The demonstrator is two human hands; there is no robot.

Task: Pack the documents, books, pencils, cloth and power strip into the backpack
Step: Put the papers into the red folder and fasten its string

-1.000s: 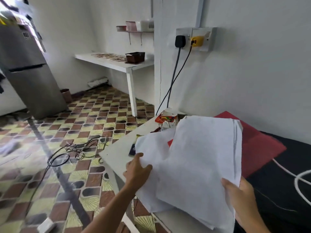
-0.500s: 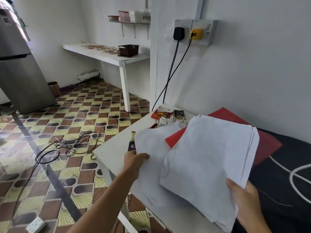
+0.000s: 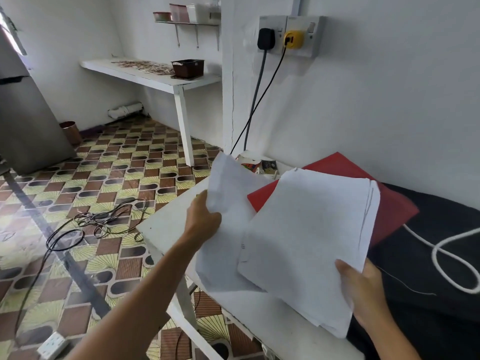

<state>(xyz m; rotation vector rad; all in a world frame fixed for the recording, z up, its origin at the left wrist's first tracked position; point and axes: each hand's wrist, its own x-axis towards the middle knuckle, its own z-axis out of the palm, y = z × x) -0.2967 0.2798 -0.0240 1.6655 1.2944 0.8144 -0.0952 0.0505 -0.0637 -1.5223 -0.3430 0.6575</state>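
Observation:
My right hand (image 3: 363, 292) grips the near corner of a thick stack of white documents (image 3: 306, 240) held above the white table (image 3: 166, 229). My left hand (image 3: 204, 219) pinches the left edge of a separate loose white sheet (image 3: 228, 198), which is lifted and curling up off the table. A red folder or book (image 3: 394, 203) lies under the papers against the wall. Beyond the sheets, a small colourful packet (image 3: 250, 166) and a dark booklet (image 3: 268, 165) rest at the table's far end. A black cloth or bag surface (image 3: 428, 255) lies at the right with a white cord (image 3: 446, 255) on it.
Two plugs sit in a wall socket (image 3: 291, 35), their cables dropping behind the table. Tangled black cables (image 3: 104, 219) and a white power strip (image 3: 52, 345) lie on the patterned tile floor. A grey fridge (image 3: 26, 120) stands left; a white shelf table (image 3: 155, 74) is at the back.
My left hand has picked the loose sheet up off the table, raising its edge. The right hand keeps the stack, now slightly lower and nearer. The camera view has shifted left.

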